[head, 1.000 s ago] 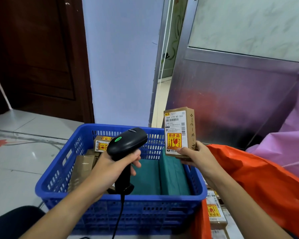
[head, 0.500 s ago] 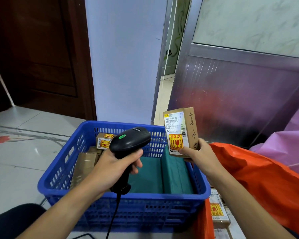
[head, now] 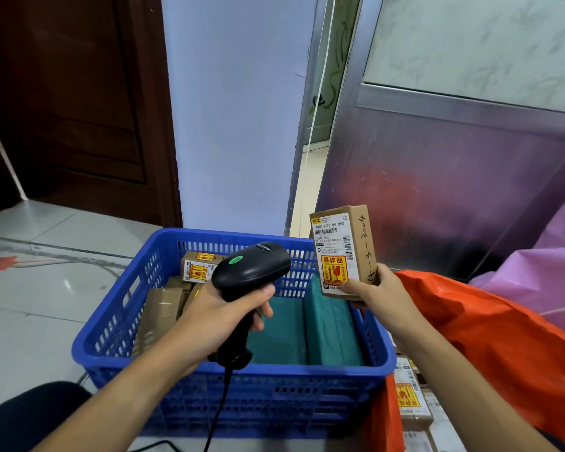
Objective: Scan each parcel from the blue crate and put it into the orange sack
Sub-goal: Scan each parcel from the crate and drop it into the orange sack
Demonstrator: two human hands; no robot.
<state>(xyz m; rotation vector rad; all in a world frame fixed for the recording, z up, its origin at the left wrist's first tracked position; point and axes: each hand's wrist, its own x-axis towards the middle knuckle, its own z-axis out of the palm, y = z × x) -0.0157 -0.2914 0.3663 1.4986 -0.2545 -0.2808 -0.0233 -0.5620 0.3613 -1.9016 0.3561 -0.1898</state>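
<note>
While left hand [head: 222, 318] grips scanner [head: 252, 265] | right hand [head: 384, 296] holds parcel [head: 340, 249] upright beside it

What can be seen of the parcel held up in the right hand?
The parcel is a small brown cardboard box, held upright, slightly tilted. Its front carries a white label with barcodes and a yellow-and-red fragile sticker; handwritten digits run along its side. The right hand grips its lower end, thumb on the front. It hangs above the right side of the blue crate, apart from the scanner.
</note>
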